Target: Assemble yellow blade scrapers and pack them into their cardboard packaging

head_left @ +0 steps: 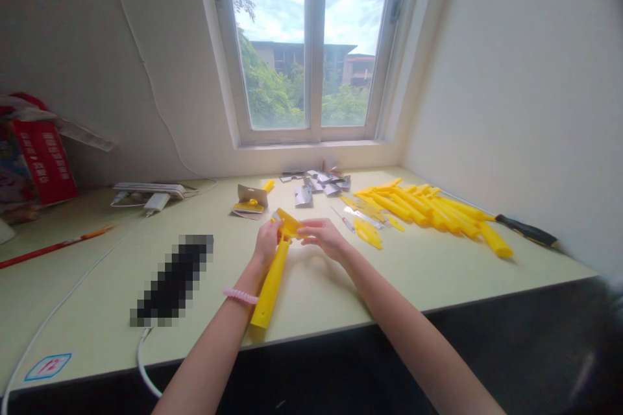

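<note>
Gripping the yellow scraper point(276, 267) by its head, the left hand point(265, 241) has its fingers curled closely around one side, while the right hand point(325, 237) pinches the other between thumb and bent fingertips. The scraper is over the table point(316, 298), near its front edge. Its long handle slopes back toward that edge, held only at the far end, so a loosened finger grip could let it swing or twist, perhaps dropping it over the table's front. If the head has a sharp edge, which I cannot tell, hard pressing might nick a fingertip. The scraper looks bright yellow and plastic: a thick, straight handle with a small hole near its end and a wider, flat head. Metal plates point(304, 196) lie toward the table's back, and a heap of yellow handles point(440, 214) toward its right.
</note>
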Tool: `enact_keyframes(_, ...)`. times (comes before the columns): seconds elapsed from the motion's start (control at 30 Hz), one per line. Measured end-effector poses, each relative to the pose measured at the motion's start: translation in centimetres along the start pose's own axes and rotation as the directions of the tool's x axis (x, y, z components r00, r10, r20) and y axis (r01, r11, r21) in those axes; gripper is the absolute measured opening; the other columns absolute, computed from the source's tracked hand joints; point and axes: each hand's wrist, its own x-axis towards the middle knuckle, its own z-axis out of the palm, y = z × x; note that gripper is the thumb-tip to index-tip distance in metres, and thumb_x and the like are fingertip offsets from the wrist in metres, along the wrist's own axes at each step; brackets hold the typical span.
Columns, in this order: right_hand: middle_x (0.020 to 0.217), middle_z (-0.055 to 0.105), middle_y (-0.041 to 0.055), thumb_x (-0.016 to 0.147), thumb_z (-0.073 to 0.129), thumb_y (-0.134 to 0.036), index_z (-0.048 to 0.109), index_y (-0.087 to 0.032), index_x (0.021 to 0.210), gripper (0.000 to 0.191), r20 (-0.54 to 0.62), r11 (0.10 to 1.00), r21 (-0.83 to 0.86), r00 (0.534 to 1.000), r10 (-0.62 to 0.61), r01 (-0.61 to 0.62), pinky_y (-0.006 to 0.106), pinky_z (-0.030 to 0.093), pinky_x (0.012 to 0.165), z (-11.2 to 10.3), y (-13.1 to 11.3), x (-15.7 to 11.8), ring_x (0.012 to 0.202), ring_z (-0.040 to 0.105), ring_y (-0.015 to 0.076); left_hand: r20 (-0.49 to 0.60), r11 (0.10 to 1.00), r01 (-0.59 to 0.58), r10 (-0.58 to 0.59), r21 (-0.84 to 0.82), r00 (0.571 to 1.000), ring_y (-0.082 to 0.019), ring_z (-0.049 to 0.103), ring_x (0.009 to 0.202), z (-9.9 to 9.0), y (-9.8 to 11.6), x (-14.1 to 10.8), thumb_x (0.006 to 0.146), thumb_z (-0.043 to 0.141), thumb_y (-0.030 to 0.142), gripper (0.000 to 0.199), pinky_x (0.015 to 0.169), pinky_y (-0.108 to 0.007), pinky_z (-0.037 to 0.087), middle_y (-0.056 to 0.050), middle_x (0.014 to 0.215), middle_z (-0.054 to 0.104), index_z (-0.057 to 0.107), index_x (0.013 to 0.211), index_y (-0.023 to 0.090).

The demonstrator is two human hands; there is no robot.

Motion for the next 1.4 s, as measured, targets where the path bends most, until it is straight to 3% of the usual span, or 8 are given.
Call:
enact_keyframes(0.13, 0.074, 0.067, 0.0058, 0.055, 0.069, -0.015, 0.071, -0.014, 0.072, 0.017, -0.023, 1.000, 0.001, 1.000, 0.009, -0.009, 0.028, 0.047, 0.062, 0.0, -0.1, 0.0, 0.062, 0.058, 0.0118, 0.015, 0.999, 0.034, -0.034, -0.020, 0.999, -0.012, 0.054, 0.046, -0.5, -0.4, 0.3, 0.069, 0.047, 0.045, 0.035, 0.050, -0.026, 0.044, -0.004, 0.060, 0.061, 0.057, 0.072, 0.011)
enact_keyframes(0.33, 0.071, 0.067, 0.0059, 0.055, 0.065, -0.012, 0.071, -0.012, 0.071, 0.017, -0.066, 0.998, -0.057, 0.997, 0.033, -0.037, 0.024, 0.046, 0.055, -0.1, 0.1, 0.1, 0.059, 0.056, 0.0103, -0.174, 0.997, 0.001, 0.012, 0.074, 0.985, -0.011, 0.056, 0.047, -1.6, -0.4, 0.9, 0.064, 0.053, 0.035, 0.023, 0.048, -0.023, 0.042, -0.002, 0.056, 0.061, 0.057, 0.066, 0.012)
enact_keyframes(0.7, 0.070, 0.065, 0.0055, 0.058, 0.059, -0.011, 0.070, -0.012, 0.069, 0.015, -0.072, 0.992, -0.121, 0.997, 0.029, -0.037, 0.022, 0.044, 0.052, 0.1, -0.2, -0.3, 0.062, 0.055, 0.0110, -0.181, 0.997, -0.012, 0.027, 0.083, 0.983, -0.013, 0.056, 0.045, -1.7, -0.3, 0.9, 0.060, 0.052, 0.025, 0.016, 0.048, -0.024, 0.045, -0.005, 0.053, 0.062, 0.059, 0.062, 0.010)
enact_keyframes(0.9, 0.074, 0.064, 0.0059, 0.066, 0.062, -0.028, 0.070, -0.013, 0.074, 0.019, -0.039, 0.989, -0.144, 0.999, -0.030, 0.025, 0.022, 0.043, 0.051, 0.1, 0.2, -0.2, 0.065, 0.054, 0.0123, -0.222, 0.996, -0.024, 0.042, 0.083, 0.974, -0.012, 0.055, 0.044, -1.7, -0.3, 1.0, 0.059, 0.052, 0.024, 0.015, 0.047, -0.023, 0.044, -0.004, 0.051, 0.061, 0.059, 0.060, 0.010)
enact_keyframes(1.03, 0.083, 0.066, 0.0068, 0.067, 0.062, -0.031, 0.070, -0.016, 0.085, 0.025, -0.018, 0.986, -0.167, 1.000, -0.023, 0.020, 0.021, 0.040, 0.050, -0.1, 0.3, -0.2, 0.071, 0.055, 0.0136, -0.221, 0.999, -0.014, 0.024, 0.043, 0.975, -0.012, 0.056, 0.046, -1.7, -0.2, 0.8, 0.059, 0.052, 0.024, 0.015, 0.047, -0.022, 0.043, -0.004, 0.051, 0.061, 0.059, 0.060, 0.011)
enact_keyframes(1.4, 0.093, 0.065, 0.0042, 0.067, 0.061, -0.027, 0.069, -0.021, 0.088, 0.022, 0.020, 0.996, 0.008, 0.996, 0.089, -0.090, 0.018, 0.040, 0.055, -0.5, 1.3, 0.6, 0.081, 0.055, 0.0127, -0.216, 1.000, 0.001, -0.003, -0.012, 0.976, -0.011, 0.054, 0.044, -1.3, -0.1, 0.7, 0.057, 0.052, 0.023, 0.012, 0.046, -0.021, 0.042, -0.002, 0.050, 0.060, 0.056, 0.058, 0.012)
